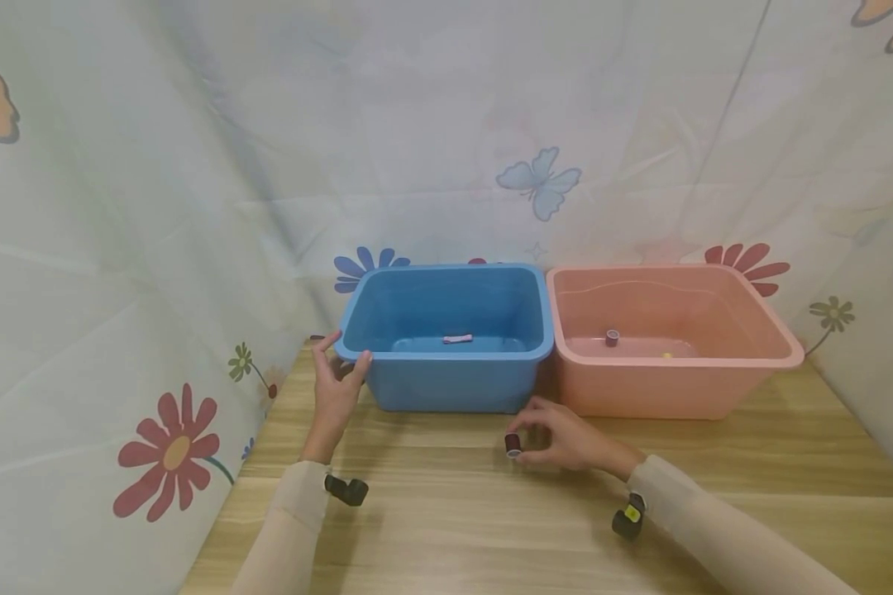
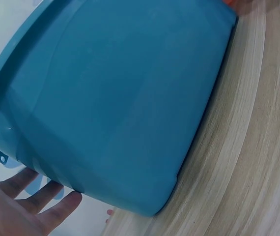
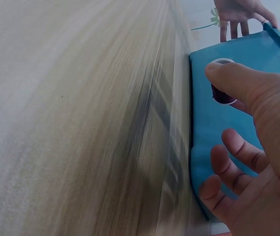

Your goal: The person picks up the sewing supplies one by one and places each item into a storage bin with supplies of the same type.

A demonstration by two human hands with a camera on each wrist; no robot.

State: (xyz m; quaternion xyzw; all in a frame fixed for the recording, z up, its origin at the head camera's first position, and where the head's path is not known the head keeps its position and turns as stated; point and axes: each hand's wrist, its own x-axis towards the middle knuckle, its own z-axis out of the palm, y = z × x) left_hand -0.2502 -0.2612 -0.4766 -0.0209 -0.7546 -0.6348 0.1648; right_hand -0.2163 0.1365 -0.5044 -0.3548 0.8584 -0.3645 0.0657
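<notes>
A small dark spool of thread [image 1: 513, 445] with pale ends is pinched between the thumb and forefinger of my right hand [image 1: 565, 436], in front of the tubs. In the right wrist view the spool [image 3: 223, 93] overlaps the blue tub's wall, and the other fingers are bent loosely below it. My left hand [image 1: 335, 392] holds the near left corner of the blue tub [image 1: 454, 384], with thumb and forefinger at the rim. The left wrist view shows several fingers [image 2: 44, 199] of that hand spread along the tub's end wall. Inside the blue tub lies a small pale pink strip [image 1: 457, 339].
Close beside the blue tub, on its right, stands a pink tub [image 1: 647, 392]. It holds another spool [image 1: 612, 337] and a tiny yellow thing [image 1: 667, 355]. Both tubs stand on a wood-grain table [image 1: 446, 529], against a flower-printed curtain [image 1: 417, 124].
</notes>
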